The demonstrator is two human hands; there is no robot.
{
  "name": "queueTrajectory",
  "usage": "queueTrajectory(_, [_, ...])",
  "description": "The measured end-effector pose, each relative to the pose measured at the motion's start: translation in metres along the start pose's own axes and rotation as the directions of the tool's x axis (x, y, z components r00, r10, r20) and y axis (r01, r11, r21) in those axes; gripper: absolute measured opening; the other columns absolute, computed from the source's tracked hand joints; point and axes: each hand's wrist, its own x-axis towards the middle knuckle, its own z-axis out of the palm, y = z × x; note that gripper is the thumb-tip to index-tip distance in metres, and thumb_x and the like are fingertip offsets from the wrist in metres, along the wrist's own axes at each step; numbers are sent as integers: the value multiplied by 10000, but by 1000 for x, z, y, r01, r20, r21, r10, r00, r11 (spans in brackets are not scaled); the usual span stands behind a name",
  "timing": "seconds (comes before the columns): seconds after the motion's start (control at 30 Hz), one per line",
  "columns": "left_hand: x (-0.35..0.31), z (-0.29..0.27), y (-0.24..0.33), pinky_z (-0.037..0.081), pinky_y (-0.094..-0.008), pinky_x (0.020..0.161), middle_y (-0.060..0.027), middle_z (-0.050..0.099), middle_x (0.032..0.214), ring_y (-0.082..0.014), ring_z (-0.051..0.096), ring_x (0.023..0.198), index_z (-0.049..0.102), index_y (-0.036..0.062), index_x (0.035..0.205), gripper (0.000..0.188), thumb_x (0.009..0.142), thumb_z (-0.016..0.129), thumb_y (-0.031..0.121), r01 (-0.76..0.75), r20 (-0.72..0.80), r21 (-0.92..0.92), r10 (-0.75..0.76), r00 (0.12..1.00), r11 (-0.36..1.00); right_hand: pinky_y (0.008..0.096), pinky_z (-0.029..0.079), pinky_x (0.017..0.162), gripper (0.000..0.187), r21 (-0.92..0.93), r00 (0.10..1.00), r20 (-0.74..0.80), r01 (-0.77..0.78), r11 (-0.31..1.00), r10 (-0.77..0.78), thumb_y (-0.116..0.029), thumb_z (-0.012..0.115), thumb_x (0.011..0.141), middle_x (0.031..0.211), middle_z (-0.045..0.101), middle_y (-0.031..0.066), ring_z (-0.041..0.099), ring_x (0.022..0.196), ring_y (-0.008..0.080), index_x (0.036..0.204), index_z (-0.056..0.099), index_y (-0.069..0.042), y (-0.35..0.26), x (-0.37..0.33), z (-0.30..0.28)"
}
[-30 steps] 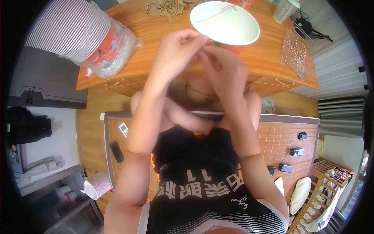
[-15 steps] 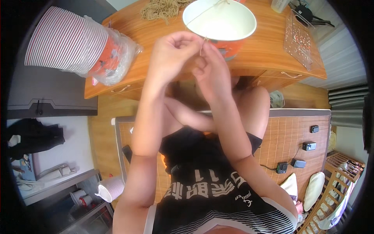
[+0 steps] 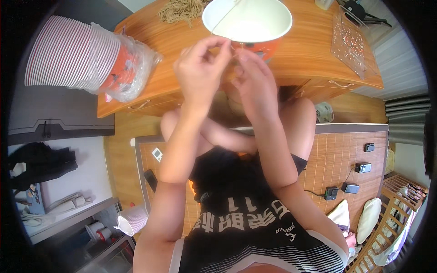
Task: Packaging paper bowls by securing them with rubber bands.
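Observation:
My left hand (image 3: 200,66) is closed, its thumb and index finger pinching a thin tan string in front of a paper bucket. Close beside it, my right hand (image 3: 256,77) is closed too, with its fingertips pinched on the string near the left fingertips. The string (image 3: 224,20) runs up across the mouth of the bucket. White inside and orange outside, the paper bucket (image 3: 265,46) stands upright on the wooden desk (image 3: 300,59). Exactly how the string loops between my fingertips is too fine and blurred to make out.
A bundle of tan strings (image 3: 182,11) lies behind my hands. At the left is a plastic-wrapped stack of nested paper buckets (image 3: 73,52). A clear tray with small beads (image 3: 350,43) sits at the desk's right. My crossed legs rest below the desk edge.
Both hands have shifted a little, and my fingertips have moved slightly apart along the string. The whole view has moved slightly, so the bucket appears higher and further left.

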Motion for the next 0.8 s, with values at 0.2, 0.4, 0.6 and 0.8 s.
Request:
queueTrajectory(0.2, [1,0,7,430,-191,632,5,681,801,-30,554,693,736,2,974,129,908,754,112,425,225,-318,-368,902,848,204,427,636,185,-97,983,-61,167,981,-173,-149,716,952,958,678,-31,521,737,40,1111,727,-55,14,6,-1])
queueTrajectory(0.4, [8,-3,12,492,-194,754,-24,731,927,-53,633,814,723,-10,1011,137,940,733,106,520,332,-268,-429,840,811,207,453,662,186,-190,941,-142,279,941,-307,-114,735,935,979,705,7,582,788,52,1095,723,-23,10,8,8])
queueTrajectory(0.6, [8,-2,13,489,-196,755,-21,728,925,-55,628,812,728,-3,1001,135,939,731,117,534,329,-269,-445,833,801,217,498,726,243,-446,857,-57,437,781,-512,-112,737,931,1038,707,43,634,898,78,1142,688,0,9,4,6])
queueTrajectory(0.8, [7,-2,15,500,-218,759,-29,723,935,-75,638,841,732,4,1009,151,942,724,139,557,335,-345,-456,825,756,239,518,672,300,-346,951,-11,286,894,-309,-209,692,976,1040,684,21,617,859,89,1197,656,-10,5,2,3])
